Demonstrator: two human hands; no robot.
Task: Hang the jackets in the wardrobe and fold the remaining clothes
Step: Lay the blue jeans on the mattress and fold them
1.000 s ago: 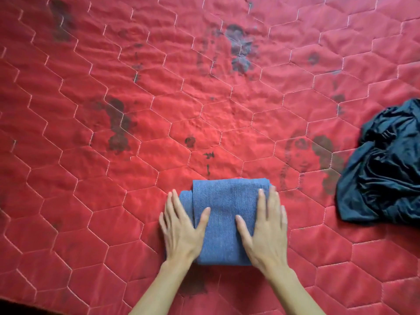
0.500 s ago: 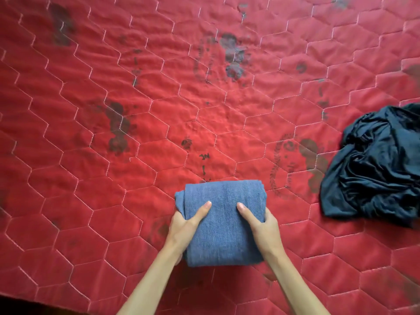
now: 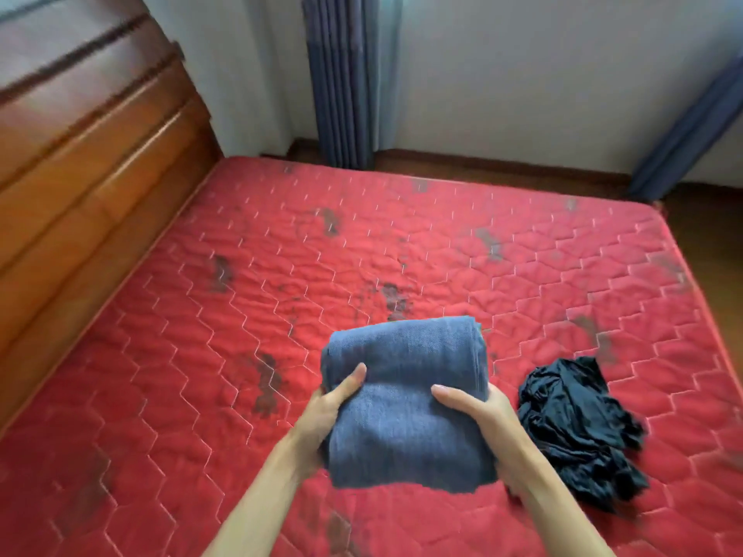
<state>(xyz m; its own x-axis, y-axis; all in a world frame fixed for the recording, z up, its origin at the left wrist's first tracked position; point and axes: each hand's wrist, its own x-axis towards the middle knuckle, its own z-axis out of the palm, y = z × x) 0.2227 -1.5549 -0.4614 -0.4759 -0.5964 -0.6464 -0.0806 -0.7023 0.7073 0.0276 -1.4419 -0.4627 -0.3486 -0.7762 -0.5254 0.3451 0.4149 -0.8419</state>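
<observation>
Red quilted mattress w/ hexagon stitching and dark smudges filled most of the view, from 6 o'clock up past the centre. A wooden headboard stood along its 9 o'clock side, blurred, reaching up to about 11 o'clock. A pale wall ran behind, across 12 to 2 o'clock. One blue curtain hung at 12 o'clock, and a second curtain slanted in at 2 o'clock. A strip of brown floor showed beyond the mattress edge at approx 3 o'clock.

The folded blue garment sat just below centre, toward 6 o'clock, a thick squared bundle w/ its rounded fold on the far side. It was held between both hands over the near part of the mattress (whether its underside touched the quilting couldn't be told). A crumpled black garment lay on the mattress at the bundle's 3 o'clock, just beside the right wrist, unfolded.

Left hand gripped the bundle's 9 o'clock side, thumb laid across the top and the fingers tucked out of sight underneath. Right hand gripped the 3 o'clock side the same way, thumb on top pointing inward, fingers hidden below. Both bare forearms came in from 6 o'clock
</observation>
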